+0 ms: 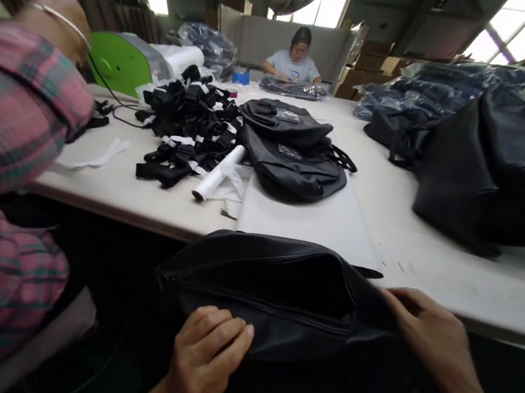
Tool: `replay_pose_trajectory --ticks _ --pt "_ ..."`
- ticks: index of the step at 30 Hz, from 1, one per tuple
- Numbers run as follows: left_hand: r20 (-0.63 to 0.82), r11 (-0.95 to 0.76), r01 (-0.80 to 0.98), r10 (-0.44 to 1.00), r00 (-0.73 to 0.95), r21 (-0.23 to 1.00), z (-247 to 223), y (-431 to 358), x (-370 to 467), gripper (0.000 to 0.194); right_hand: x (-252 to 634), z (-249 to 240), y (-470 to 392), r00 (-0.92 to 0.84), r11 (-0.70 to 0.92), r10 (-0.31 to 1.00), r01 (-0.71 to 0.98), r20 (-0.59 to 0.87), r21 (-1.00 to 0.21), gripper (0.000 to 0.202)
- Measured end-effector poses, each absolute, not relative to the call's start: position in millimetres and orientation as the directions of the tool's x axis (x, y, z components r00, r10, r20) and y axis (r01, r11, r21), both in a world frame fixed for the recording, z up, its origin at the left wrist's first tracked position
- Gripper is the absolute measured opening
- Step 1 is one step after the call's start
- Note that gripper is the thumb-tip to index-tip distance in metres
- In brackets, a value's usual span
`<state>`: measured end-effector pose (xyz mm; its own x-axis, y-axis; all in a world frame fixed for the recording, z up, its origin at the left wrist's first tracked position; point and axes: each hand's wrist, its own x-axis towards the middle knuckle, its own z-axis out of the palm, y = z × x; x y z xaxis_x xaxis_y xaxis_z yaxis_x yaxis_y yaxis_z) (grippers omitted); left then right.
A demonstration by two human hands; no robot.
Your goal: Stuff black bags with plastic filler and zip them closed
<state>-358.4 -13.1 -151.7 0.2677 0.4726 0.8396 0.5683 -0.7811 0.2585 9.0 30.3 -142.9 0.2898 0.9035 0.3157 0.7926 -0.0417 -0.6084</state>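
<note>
A black leather-like bag (259,331) lies before me at the table's front edge, its long zipped opening gaping and dark inside. My left hand (208,356) is closed on the near side of the bag, just below the zip, with the fingers curled over the material. At the bag's right end, my right hand (436,332) pinches the black material between thumb and fingers. What lies deeper inside the opening is too dark to make out.
Black backpacks (294,161) lie on the white table (433,267). Left of them are a heap of black straps (195,117) and a plastic roll (218,174). A large black bag (505,171) stands right. A plaid-sleeved co-worker (8,111) sits close left; another person (294,60) works opposite.
</note>
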Motion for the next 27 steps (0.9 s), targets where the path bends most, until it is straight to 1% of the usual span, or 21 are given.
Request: replay_pose_trajectory --ticks 1,2,3,5,7,8,10,11,13,15,17,18,20,22,23,25,27 --pt "0.84 -0.773 0.573 0.482 0.249 0.273 -153 -13 -358 0.028 -2 -132 26 0.291 0.025 0.855 0.804 0.429 -0.595 0.046" --pt "0.843 -0.766 0.577 0.486 0.232 0.283 -152 -12 -357 0.028 -15 -119 22 0.268 0.093 0.828 0.8 0.492 -0.593 0.04" --pt "0.845 -0.762 0.582 0.487 0.223 0.286 -151 -10 -357 0.028 -30 -107 19 0.216 0.172 0.829 0.779 0.516 -0.602 0.034" --pt "0.845 -0.755 0.594 0.487 0.222 0.279 -147 -3 -357 0.03 -63 -86 21 0.035 0.359 0.852 0.688 0.523 -0.631 0.023" --pt "0.836 -0.748 0.607 0.494 0.238 0.269 -143 8 -358 0.032 -91 -76 35 -0.154 0.465 0.87 0.573 0.468 -0.675 0.021" --pt "0.829 -0.745 0.614 0.499 0.252 0.262 -143 14 -359 0.033 -101 -76 47 -0.234 0.475 0.879 0.523 0.416 -0.708 0.024" --pt "0.81 -0.73 0.636 0.519 0.275 0.252 -148 29 -361 0.035 -116 -86 79 -0.351 0.431 0.892 0.464 0.286 -0.774 0.033" --pt "0.798 -0.716 0.655 0.531 0.285 0.243 -153 37 -362 0.035 -120 -93 96 -0.382 0.392 0.897 0.462 0.22 -0.795 0.037" --pt "0.785 -0.672 0.708 0.551 0.283 0.216 -170 54 -367 0.038 -128 -110 128 -0.375 0.314 0.919 0.507 0.122 -0.803 0.044" --pt "0.792 -0.628 0.752 0.555 0.254 0.199 -187 70 -376 0.039 -135 -125 150 -0.306 0.288 0.943 0.555 0.13 -0.781 0.045" --pt "0.788 -0.622 0.746 0.573 0.224 0.24 -199 80 -386 0.038 -140 -134 156 -0.243 0.313 0.947 0.568 0.208 -0.761 0.044" --pt "0.768 -0.631 0.717 0.604 0.214 0.296 -201 82 -392 0.037 -140 -136 154 -0.238 0.341 0.939 0.549 0.249 -0.763 0.042" --pt "0.689 -0.639 0.622 0.693 0.212 0.452 -199 82 -404 0.031 -137 -137 146 -0.272 0.397 0.914 0.457 0.3 -0.796 0.04" --pt "0.611 -0.585 0.548 0.775 0.16 0.599 -188 85 -417 0.02 -130 -136 137 -0.331 0.424 0.887 0.31 0.322 -0.851 0.039" --pt "0.585 -0.536 0.55 0.804 0.103 0.64 -181 91 -424 0.018 -126 -135 134 -0.355 0.42 0.877 0.238 0.324 -0.876 0.039" --pt "0.57 -0.426 0.626 0.821 -0.036 0.653 -164 115 -435 0.026 -119 -134 132 -0.388 0.374 0.872 0.138 0.298 -0.917 0.04" --pt "0.571 -0.321 0.733 0.813 -0.111 0.6 -148 153 -443 0.039 -115 -136 134 -0.416 0.312 0.875 0.096 0.246 -0.945 0.042"
